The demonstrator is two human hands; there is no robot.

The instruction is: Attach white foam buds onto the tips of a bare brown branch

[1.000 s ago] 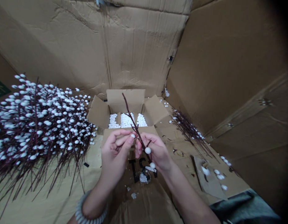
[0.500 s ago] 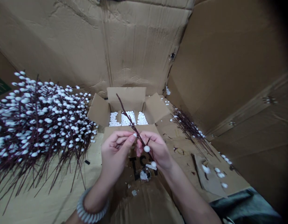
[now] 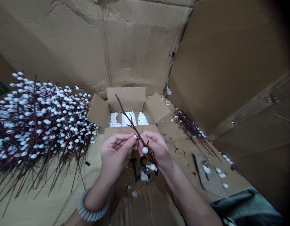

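Note:
A dark brown twig (image 3: 124,113) slants up and to the left from my right hand (image 3: 157,150), whose fingers are closed on it. My left hand (image 3: 118,150) pinches a small white ball (image 3: 135,137) between thumb and forefinger, close against the twig's side. Lower on the twig, near my right fingers, is a larger white ball (image 3: 145,150); another white ball (image 3: 153,167) shows below it. Behind both hands stands an open cardboard box (image 3: 126,103) with white balls (image 3: 129,119) inside, in several groups.
Many twigs with white balls (image 3: 46,116) are heaped on the left. Bare-looking brown twigs (image 3: 192,127) lie on the right, near a cardboard scrap (image 3: 212,182) and loose white balls (image 3: 220,173). Cardboard walls (image 3: 140,47) rise behind. Whitish bits (image 3: 144,176) lie below my hands.
The twig has shifted slightly left and turned a little in my right hand. The pinched ball in my left hand is still beside it.

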